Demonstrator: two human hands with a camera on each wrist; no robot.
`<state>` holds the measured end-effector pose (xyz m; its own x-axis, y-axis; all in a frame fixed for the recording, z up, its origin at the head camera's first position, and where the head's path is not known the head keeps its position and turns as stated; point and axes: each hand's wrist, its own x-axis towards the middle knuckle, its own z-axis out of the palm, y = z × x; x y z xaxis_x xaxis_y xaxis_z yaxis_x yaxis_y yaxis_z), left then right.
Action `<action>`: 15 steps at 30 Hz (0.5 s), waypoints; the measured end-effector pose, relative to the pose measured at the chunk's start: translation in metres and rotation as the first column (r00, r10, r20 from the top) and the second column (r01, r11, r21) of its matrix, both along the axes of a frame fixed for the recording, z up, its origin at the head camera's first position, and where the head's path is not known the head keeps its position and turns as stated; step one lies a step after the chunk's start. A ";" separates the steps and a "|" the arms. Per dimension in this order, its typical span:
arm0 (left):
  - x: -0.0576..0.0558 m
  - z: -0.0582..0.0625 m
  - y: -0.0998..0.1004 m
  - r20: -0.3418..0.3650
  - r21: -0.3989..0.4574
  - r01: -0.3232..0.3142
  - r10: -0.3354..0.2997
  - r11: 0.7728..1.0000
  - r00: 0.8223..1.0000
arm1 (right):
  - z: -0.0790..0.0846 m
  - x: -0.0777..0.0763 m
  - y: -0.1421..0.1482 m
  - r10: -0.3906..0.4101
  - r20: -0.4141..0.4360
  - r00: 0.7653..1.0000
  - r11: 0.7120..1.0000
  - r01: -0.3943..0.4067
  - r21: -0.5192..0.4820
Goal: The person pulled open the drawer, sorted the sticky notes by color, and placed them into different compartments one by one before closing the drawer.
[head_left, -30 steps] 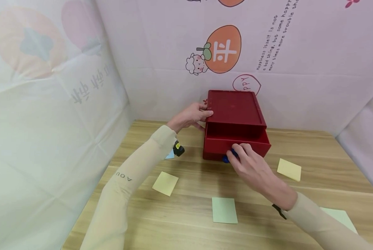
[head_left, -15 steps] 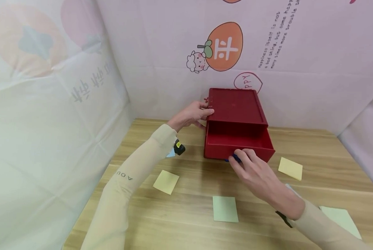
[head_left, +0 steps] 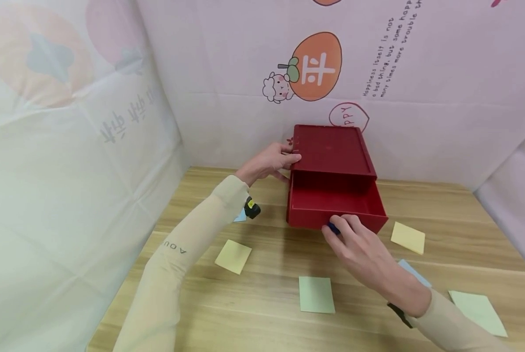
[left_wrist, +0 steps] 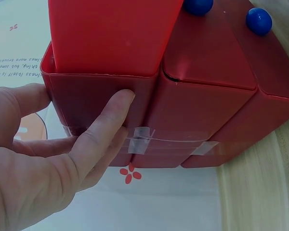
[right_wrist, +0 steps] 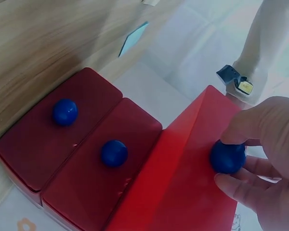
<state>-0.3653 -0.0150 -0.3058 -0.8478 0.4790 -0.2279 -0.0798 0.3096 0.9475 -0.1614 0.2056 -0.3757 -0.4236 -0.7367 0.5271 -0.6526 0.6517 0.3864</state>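
Evidently, both hands are engaged at one red drawer unit [head_left: 333, 149], noted near three o'clock from the head view's centre, on a wooden table [head_left: 245, 313]. The governing relation is taken to be that of the upper drawer [head_left: 308, 218] to the right hand [head_left: 363, 249]: the drawer is found extended toward six o'clock, its line of travel is set roughly from twelve to six, and its front is placed at eleven o'clock from that hand. The blue knob [right_wrist: 228, 158] is gripped between the right thumb and fingers, so the right hand is judged the nearer to the drawer. The unit's body is met from nine o'clock by the left hand [head_left: 273, 160], spread and clasping nothing, with one digit rested on the top edge and another laid along the side wall. The middle drawer [right_wrist: 89, 192] and bottom drawer [right_wrist: 36, 154] are seen closed in the right wrist view. In the head view the knob is mostly covered by the right fingers, and the upper drawer's rear is lost in shadow beneath the top. A blue note [head_left: 240, 215] is partly covered at the left sleeve [head_left: 201, 239]. Whether force is being applied by either hand cannot be told.
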 end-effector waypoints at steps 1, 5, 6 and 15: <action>0.000 0.000 0.000 -0.002 0.000 -0.002 0.002 1.000 1.000 | 0.001 0.000 -0.001 0.001 -0.002 1.000 1.000 -0.001 0.001; -0.002 -0.001 -0.001 0.001 0.000 -0.012 0.012 1.000 1.000 | 0.009 -0.003 -0.005 0.051 -0.041 0.998 0.996 -0.054 -0.076; -0.003 -0.001 -0.001 0.002 0.001 -0.012 0.012 1.000 1.000 | 0.012 -0.004 -0.006 0.069 -0.052 0.996 0.991 -0.074 -0.113; -0.004 -0.003 0.000 0.013 0.011 -0.007 0.007 1.000 1.000 | 0.061 -0.014 0.016 0.094 -0.080 0.992 0.950 -0.114 -0.291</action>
<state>-0.3691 -0.0154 -0.3088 -0.8479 0.4759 -0.2337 -0.0945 0.2981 0.9498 -0.1749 0.2215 -0.3144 -0.3112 -0.5829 0.7506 -0.7032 0.6725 0.2307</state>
